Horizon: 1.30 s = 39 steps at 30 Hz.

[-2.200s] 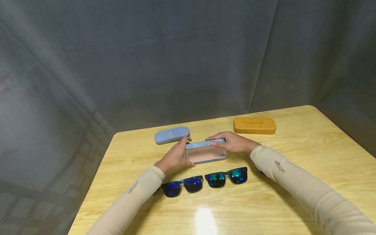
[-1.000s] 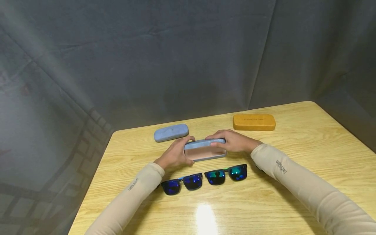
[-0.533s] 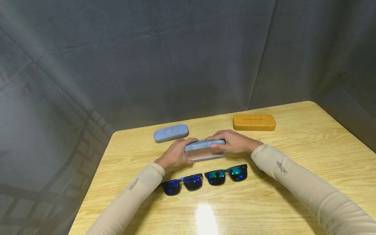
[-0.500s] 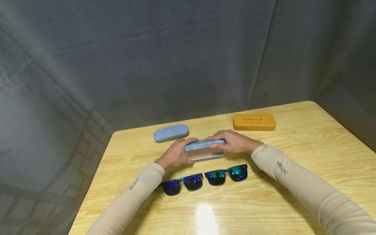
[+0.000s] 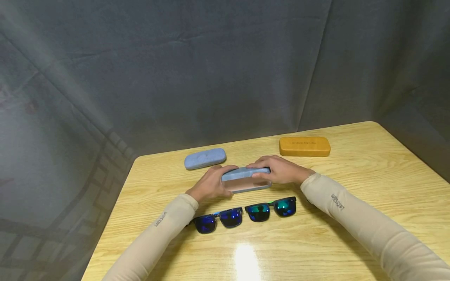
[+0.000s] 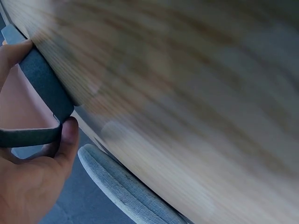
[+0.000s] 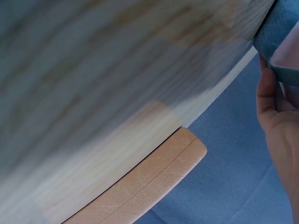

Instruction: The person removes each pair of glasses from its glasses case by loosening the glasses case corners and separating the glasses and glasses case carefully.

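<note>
A light blue glasses case stands with its lid raised mid-table, its pinkish lining facing the person. My left hand grips its left end, thumb at the near rim and fingers over the lid; the left wrist view shows the same hold around the case's end. At the right end, my right hand pinches the lid, thumb in front and fingers on top. Its far fingertips are partly hidden. Just in front lie blue-lensed sunglasses and, to their right, green-blue-lensed sunglasses.
Behind the left hand lies a second blue glasses case, closed. An orange glasses case, also closed, sits at the back right. The wooden table ends at a grey curtain.
Over two seconds my left fingers have slid rightward along the lid's top, and the lid tilts slightly lower. In the last half second almost nothing moves.
</note>
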Each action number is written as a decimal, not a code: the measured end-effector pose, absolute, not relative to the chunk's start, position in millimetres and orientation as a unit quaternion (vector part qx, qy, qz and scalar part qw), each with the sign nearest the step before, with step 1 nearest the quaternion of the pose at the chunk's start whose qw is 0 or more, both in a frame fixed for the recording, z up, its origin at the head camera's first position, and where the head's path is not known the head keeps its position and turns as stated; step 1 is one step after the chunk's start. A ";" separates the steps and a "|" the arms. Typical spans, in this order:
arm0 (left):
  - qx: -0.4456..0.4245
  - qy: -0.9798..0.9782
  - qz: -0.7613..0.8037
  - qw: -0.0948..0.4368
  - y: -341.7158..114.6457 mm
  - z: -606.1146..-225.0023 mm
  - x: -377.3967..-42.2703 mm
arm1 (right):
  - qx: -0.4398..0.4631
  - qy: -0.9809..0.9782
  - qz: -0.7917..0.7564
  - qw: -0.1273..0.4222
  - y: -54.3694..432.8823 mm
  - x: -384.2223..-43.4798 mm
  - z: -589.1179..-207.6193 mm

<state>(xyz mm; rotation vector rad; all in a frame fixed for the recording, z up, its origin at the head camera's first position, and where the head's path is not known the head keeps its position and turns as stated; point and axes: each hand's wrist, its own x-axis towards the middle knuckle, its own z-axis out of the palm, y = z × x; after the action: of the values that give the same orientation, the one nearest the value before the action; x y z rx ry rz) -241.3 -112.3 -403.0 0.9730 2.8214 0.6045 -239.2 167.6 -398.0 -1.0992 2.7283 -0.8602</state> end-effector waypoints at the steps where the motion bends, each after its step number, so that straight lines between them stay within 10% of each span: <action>1: 0.318 0.926 0.198 0.049 -112.4 -403.4 -241.1 | -0.359 0.890 -0.281 0.038 167.4 -239.0 -398.2; 39: 0.304 0.938 0.156 0.053 -105.4 -398.9 -233.5 | -0.383 0.909 -0.162 -0.031 164.2 -231.0 -407.0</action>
<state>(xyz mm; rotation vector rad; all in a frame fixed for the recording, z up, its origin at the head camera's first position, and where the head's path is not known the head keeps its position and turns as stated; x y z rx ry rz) -233.5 -105.4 -398.9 0.9257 2.8522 0.4740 -231.0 164.2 -407.0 -1.2271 2.9132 -0.5208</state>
